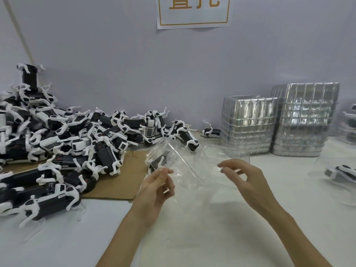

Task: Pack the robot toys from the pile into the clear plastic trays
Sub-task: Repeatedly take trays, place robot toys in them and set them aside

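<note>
**Clear tray [192,166] held over the tabletop [212,237]**

A sprawling pile of black-and-white robot toys [57,141] covered the tabletop's left side, partly on a cardboard sheet [123,182]. Two stacks of clear plastic trays [279,124] stood by the wall at right. Between them the single tray hung tilted, near the pile's edge. The left hand [154,191] pinched its left edge, and the right hand [246,180] pinched its right edge with curled fingers.

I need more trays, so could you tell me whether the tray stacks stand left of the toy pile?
No, the tray stacks stand at the far right, while the toy pile lies at the left.
</note>
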